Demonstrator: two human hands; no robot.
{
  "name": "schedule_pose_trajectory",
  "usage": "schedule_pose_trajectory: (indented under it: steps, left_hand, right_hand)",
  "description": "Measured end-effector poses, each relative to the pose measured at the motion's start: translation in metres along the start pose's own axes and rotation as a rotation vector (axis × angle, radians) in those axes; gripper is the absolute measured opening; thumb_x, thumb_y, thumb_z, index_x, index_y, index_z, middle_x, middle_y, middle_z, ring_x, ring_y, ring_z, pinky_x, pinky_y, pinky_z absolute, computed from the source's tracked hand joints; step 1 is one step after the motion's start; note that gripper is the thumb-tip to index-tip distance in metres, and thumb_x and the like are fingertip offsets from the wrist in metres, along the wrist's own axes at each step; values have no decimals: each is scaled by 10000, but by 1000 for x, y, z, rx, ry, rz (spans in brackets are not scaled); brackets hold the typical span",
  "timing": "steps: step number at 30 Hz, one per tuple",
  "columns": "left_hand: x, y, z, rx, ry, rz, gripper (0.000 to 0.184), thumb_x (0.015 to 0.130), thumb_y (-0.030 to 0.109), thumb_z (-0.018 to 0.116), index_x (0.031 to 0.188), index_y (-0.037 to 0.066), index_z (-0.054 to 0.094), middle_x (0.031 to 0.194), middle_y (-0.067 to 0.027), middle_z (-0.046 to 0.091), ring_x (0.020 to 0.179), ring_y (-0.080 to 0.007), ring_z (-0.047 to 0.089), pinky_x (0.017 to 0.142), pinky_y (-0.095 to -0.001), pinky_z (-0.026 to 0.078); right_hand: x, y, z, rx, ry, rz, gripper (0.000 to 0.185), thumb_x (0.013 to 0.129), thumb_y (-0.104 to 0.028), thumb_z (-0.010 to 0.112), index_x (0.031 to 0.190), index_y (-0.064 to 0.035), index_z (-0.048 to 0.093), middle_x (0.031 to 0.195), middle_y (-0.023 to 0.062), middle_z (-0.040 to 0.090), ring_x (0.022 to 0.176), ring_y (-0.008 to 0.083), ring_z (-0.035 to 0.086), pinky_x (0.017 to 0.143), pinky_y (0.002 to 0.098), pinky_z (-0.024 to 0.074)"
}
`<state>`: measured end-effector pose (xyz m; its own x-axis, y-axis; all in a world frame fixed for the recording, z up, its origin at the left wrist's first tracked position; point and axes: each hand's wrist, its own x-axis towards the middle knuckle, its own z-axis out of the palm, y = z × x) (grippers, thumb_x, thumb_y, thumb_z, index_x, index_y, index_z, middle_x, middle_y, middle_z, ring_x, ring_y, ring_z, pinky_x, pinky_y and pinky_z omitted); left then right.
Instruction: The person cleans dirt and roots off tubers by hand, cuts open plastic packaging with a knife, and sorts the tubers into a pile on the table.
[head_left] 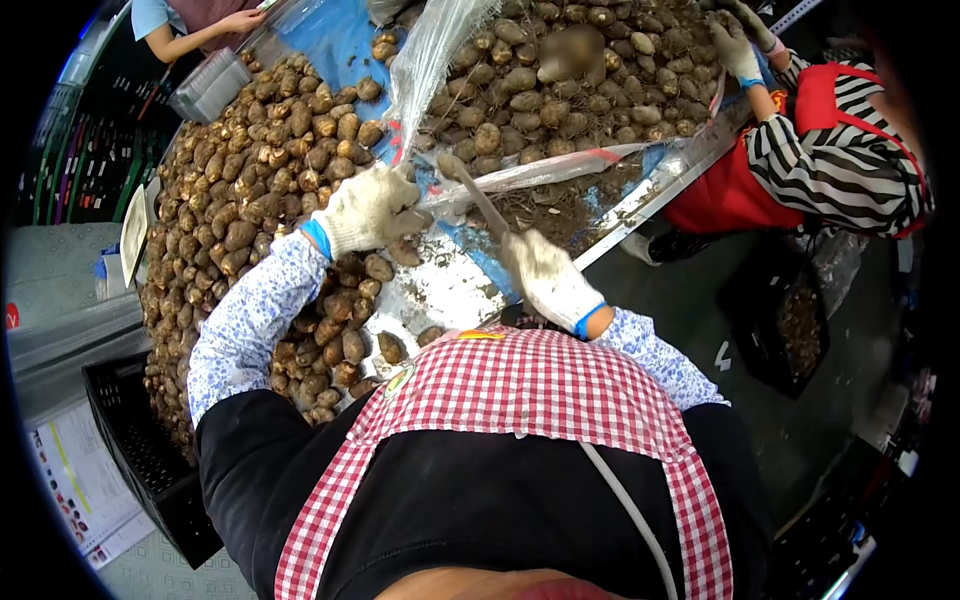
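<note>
My left hand (370, 210), in a white knit glove, is closed at the edge of a heap of small brown taro corms (235, 190). Whatever its curled fingers hold is hidden. My right hand (550, 283), also gloved, grips a long, narrow, knife-like tool (480, 200) whose far end points up and left toward my left hand. Right behind both hands, a clear plastic sheet (560, 170) edges a second heap of rootier, dirt-covered taros (540, 95). Loose roots and soil (550, 215) lie just beyond my right hand.
A co-worker in a striped top (835, 150) reaches gloved hands into the far heap at right. Another person's arm (195, 38) shows at top left. Black crates (150, 470) (775, 320) stand on both sides. The metal table edge (640, 205) runs diagonally at right.
</note>
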<state>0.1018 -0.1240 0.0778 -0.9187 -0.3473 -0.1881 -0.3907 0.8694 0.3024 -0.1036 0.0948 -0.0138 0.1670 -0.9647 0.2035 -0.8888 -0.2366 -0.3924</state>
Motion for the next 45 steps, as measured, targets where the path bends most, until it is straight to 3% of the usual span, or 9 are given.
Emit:
schedule_pose_trajectory:
  steps: [4,9,12,13,16,26,29,44,45]
  left_hand:
    - [-4,19,9,12,-108,-144,425,860,376,681,1093,24,641,957,-177,624,766,-330,648,650,-423,523]
    - [18,59,15,125,-351,-446,749,903,454,627,1465,33,366,1002,-198,650,662,-213,653,517,-350,546]
    - [25,18,88,213,-35,-180,377,928,347,620,1147,41,644,828,-134,667,596,-198,630,499,-332,530]
    - [22,37,76,106,79,-85,250,933,284,620,855,56,686,716,-105,632,588,-206,626,522,-353,527]
    - [17,57,65,-178,78,-217,292,946,256,606,763,37,666,682,-96,604,573,-232,604,562,-385,523]
    - [-2,45,42,-328,87,-321,336,957,326,581,878,2,626,822,-133,577,741,-257,574,679,-380,460]
    - [-4,44,42,-391,20,-349,335,958,332,577,863,13,620,819,-128,571,735,-253,570,671,-385,456]
    - [8,50,55,-368,137,-125,216,946,215,601,845,31,654,759,-111,588,667,-210,558,594,-346,467]
    - [10,55,37,-390,-12,-315,172,942,169,605,844,38,660,765,-108,606,639,-183,559,569,-315,484]
  right_hand:
    - [-4,-4,-6,639,-89,517,304,1016,-302,458,978,-5,509,816,295,615,838,465,623,684,501,490]
    - [2,5,24,610,-225,687,353,1007,-363,451,1006,-16,516,887,300,624,902,481,607,731,519,475]
    - [-9,20,68,614,-132,524,325,1012,-341,453,1009,-21,510,891,309,618,917,470,607,734,499,475]
    - [-8,15,56,503,-108,318,292,1017,-311,451,1011,-23,501,891,314,613,931,458,607,729,479,474]
    - [-5,17,72,587,-112,373,275,1024,-290,445,1011,-19,492,866,308,613,896,461,612,700,474,473]
    - [13,-15,11,724,-250,668,288,1014,-304,456,1003,-16,473,857,289,639,850,470,625,682,524,491]
    - [-24,-7,15,637,70,548,277,1012,-286,465,972,-13,490,809,291,636,810,465,632,657,511,489]
    - [31,-11,23,625,-229,690,435,1024,-381,401,1021,41,508,907,325,637,921,466,633,792,506,484]
    - [22,-12,15,688,-333,729,403,1027,-357,408,1001,31,513,860,300,640,856,438,647,751,481,500]
